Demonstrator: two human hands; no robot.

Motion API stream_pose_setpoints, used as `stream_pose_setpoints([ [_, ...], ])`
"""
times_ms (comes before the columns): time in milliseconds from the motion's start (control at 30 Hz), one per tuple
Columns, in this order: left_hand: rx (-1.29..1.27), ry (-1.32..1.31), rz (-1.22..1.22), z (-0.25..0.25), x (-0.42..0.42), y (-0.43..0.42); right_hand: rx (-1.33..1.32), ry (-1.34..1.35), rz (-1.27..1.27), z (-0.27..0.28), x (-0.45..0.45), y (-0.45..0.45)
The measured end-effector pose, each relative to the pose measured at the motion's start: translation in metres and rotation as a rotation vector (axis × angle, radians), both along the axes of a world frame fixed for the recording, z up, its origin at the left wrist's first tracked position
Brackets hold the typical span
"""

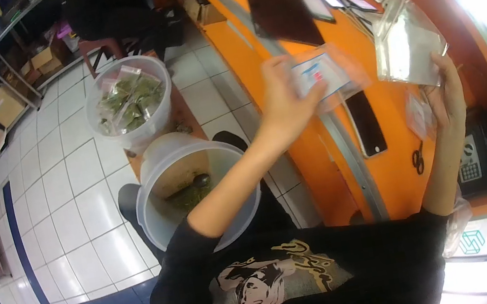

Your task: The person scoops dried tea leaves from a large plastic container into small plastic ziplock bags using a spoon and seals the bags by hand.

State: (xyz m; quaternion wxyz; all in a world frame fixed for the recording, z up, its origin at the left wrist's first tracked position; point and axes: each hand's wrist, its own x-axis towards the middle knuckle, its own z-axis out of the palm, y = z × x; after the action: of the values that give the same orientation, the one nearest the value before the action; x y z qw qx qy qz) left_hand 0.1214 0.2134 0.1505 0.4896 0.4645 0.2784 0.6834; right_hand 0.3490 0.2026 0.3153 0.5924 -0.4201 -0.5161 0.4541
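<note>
Translucent near tub point(158, 221): stands between your legs; your left forearm point(240, 168) crosses its rim, covering part of the green leafy matter point(190, 199) and leaving a dark rounded object point(201, 181) hard to identify.
Printed packet point(328, 74): blurred, with your thumb over its front, so its print cannot be read; it is raised over the inner edge of the orange counter point(400, 180).
Second person point(107, 10): dark-clothed, cut off by the top edge.
Far tub point(139, 137): beyond the near one, filled with clear bags of green leaves point(130, 100).
Counter items: a dark tablet point(281, 13) lies beyond the packet; a black-faced phone point(367, 128) lies below it, its far end close under the packet; scissors point(418, 160) and a small clear bag point(420, 116) rest near your right forearm.
Keypad safe point(473, 155): partly behind that forearm.
Left hand point(289, 96): closed on the packet, thumb in front, the other fingers largely hidden.
Right hand point(446, 86): gripping shiny clear pouches point(406, 44) by their lower corner, above the counter; glare obscures how many.
</note>
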Motion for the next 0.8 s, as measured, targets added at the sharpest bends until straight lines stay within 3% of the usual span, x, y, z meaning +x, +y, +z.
stream_pose_setpoints([
  [33, -0.138, -0.224, -0.204, 0.027, 0.018, 0.0, 0.027, 0.036, -0.086, 0.005, 0.002, -0.004],
  [133, -0.21, -0.199, -0.38, 0.04, 0.084, 0.039, 0.044, 0.054, -0.094, 0.01, 0.026, -0.008],
  [167, -0.021, 0.087, -0.335, 0.024, 0.115, 0.065, 0.049, 0.05, -0.1, 0.009, 0.025, -0.011],
  [233, 0.172, 0.364, -0.286, 0.018, 0.136, 0.075, 0.047, 0.035, -0.082, 0.005, 0.018, -0.016],
  [300, 0.211, 0.42, 0.234, 0.031, 0.129, 0.062, 0.056, -0.05, -0.077, -0.003, 0.021, -0.019],
  [333, 0.212, 0.425, 0.229, 0.035, 0.115, 0.06, 0.06, -0.128, -0.063, -0.008, 0.019, -0.02],
  [367, 0.017, -0.002, -0.207, 0.041, 0.086, 0.055, 0.06, -0.142, 0.062, -0.01, 0.008, -0.022],
  [433, -0.197, -0.433, -0.612, 0.045, 0.034, 0.039, 0.047, -0.283, 0.088, -0.027, 0.001, -0.016],
  [500, -0.039, -0.456, -0.931, 0.041, -0.003, 0.008, 0.048, -0.539, 0.154, -0.036, -0.02, -0.013],
  [533, -0.047, -0.45, -0.916, 0.034, -0.008, -0.002, 0.046, -0.528, 0.168, -0.04, -0.028, -0.011],
  [600, 0.169, 0.018, -0.483, 0.02, -0.019, -0.02, 0.046, -0.647, 0.324, -0.046, -0.047, -0.005],
  [633, 0.046, -0.003, -0.372, 0.016, -0.018, -0.028, 0.026, -0.587, 0.371, -0.046, -0.06, -0.007],
  [667, 0.038, -0.006, -0.359, 0.011, -0.024, -0.026, 0.021, -0.587, 0.386, -0.045, -0.066, -0.006],
  [733, -0.236, -0.076, -0.381, -0.001, -0.035, -0.017, -0.005, -0.593, 0.398, -0.045, -0.071, -0.002],
  [800, -0.181, -0.107, -0.308, -0.001, -0.036, -0.012, 0.035, -0.589, 0.421, -0.052, -0.068, 0.007],
])
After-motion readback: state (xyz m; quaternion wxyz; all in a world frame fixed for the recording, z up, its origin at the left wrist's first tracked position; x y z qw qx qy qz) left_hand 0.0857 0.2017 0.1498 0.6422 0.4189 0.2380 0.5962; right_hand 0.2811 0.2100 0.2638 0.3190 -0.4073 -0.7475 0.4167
